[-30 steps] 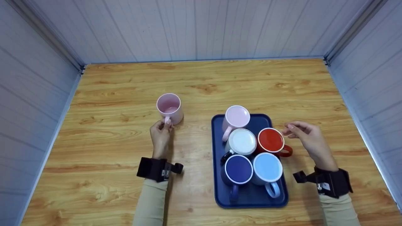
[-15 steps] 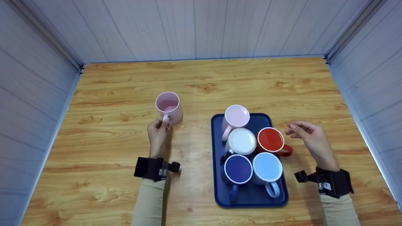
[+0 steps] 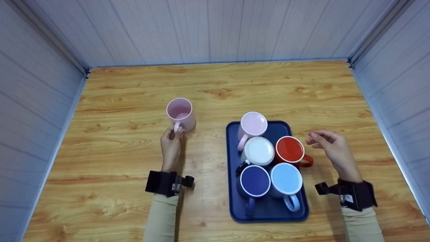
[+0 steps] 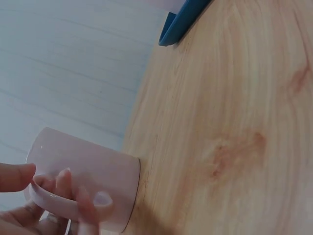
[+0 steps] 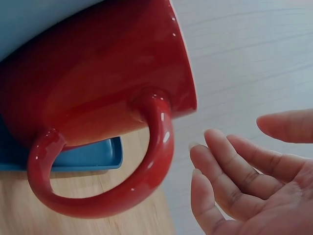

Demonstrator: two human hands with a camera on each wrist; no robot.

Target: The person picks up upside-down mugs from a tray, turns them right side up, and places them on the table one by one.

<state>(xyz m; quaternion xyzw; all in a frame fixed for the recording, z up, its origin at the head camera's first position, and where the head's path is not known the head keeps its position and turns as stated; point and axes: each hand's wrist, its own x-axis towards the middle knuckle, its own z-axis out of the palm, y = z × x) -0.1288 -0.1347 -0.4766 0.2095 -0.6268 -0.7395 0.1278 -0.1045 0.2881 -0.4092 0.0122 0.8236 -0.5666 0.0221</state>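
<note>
Left hand [image 3: 171, 144] is pinching the handle of the pink mug [image 3: 180, 113]: glossy pale pink, cylindrical, upright, open end up, standing on the wooden table [image 3: 134, 87] left of the blue tray [image 3: 268, 211]. Right hand [image 3: 331, 148] is hovering with fingers loosely spread, gripping nothing, just beside the red mug [image 3: 291, 151] with its handle facing that hand.

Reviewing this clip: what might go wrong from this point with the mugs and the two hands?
The left hand holds the pink mug only by its handle, so it may tilt if lifted. The five mugs on the blue tray stand packed together; the right hand, open beside the red mug, might knock its neighbours when reaching for the red handle.
</note>
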